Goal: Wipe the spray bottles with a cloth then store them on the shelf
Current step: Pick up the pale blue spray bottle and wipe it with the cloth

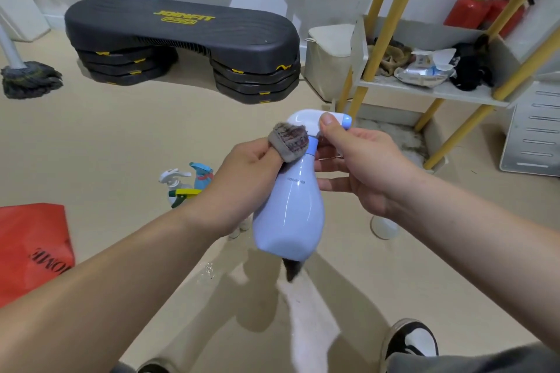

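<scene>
A pale blue spray bottle (289, 209) with a white trigger head hangs in mid-air in front of me. My right hand (360, 166) grips it at the neck and trigger, thumb up on the head. My left hand (245, 179) holds a grey cloth (289, 142) wrapped over its fingers and presses it against the bottle's neck. A tail of the cloth hangs below the bottle's base. On the floor behind my left wrist stand more spray bottles (188, 185), partly hidden. The shelf (433, 91), white with yellow poles, stands at the right.
The shelf board holds rags, a wipes pack (424, 70) and black items. A black step platform (181, 45) sits at the back, a mop (27, 76) at far left, a red bag (33, 245) at lower left, a white drawer unit (533, 133) at right.
</scene>
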`<state>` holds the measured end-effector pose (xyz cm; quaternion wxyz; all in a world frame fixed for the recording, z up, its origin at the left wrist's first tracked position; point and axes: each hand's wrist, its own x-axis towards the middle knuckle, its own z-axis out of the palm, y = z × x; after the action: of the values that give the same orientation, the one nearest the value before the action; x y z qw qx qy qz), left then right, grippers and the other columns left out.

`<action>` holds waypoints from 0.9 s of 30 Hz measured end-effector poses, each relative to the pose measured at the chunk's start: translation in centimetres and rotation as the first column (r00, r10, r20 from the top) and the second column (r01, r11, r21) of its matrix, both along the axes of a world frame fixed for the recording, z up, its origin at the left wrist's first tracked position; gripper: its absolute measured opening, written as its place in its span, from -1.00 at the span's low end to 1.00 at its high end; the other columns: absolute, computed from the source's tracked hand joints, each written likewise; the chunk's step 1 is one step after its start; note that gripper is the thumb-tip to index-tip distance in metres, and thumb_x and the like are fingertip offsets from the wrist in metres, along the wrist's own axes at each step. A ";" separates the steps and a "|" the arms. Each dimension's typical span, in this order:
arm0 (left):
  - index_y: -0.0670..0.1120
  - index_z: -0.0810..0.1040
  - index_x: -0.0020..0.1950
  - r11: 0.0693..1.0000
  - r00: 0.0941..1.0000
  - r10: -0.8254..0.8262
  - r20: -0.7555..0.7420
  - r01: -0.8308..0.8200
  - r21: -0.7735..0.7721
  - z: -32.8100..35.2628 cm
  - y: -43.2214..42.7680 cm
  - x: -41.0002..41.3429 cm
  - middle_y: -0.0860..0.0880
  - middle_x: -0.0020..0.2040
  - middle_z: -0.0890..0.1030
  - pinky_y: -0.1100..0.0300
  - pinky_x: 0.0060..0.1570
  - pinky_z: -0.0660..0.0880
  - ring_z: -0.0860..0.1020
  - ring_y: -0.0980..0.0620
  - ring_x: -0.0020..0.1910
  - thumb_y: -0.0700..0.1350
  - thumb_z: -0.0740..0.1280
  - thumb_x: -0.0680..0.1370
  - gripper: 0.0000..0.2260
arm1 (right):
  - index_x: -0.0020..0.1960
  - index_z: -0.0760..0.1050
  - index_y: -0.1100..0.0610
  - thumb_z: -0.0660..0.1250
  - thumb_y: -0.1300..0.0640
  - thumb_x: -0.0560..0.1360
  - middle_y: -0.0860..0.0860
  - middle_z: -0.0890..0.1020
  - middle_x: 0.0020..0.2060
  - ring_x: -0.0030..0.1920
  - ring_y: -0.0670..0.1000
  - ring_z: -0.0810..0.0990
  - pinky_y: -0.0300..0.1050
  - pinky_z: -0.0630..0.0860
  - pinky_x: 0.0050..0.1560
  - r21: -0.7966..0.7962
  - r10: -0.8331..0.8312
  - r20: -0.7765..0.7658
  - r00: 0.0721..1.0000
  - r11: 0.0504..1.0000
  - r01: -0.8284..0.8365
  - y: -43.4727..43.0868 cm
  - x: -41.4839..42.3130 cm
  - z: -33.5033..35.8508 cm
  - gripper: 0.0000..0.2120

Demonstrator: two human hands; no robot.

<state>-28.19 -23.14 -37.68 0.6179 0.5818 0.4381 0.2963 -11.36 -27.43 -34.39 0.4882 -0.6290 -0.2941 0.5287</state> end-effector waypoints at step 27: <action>0.07 0.21 0.66 0.797 0.838 -0.036 -0.545 0.353 0.489 -3.9 -3.0 0.1 0.04 0.60 0.36 0.08 0.50 0.31 0.32 0.04 0.56 0.33 -0.03 0.62 -0.34 | 0.05 0.67 0.19 0.35 -0.07 0.65 0.08 0.72 -0.19 -0.32 0.00 0.69 -0.03 0.70 -0.24 0.006 -0.210 0.022 0.977 0.978 0.210 0.2 1.3 -0.2 -0.68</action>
<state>-28.07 -26.14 -41.59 0.3044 0.8399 0.4109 0.1816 -10.08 -27.18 -34.57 0.5392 -0.6615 -0.2324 0.4665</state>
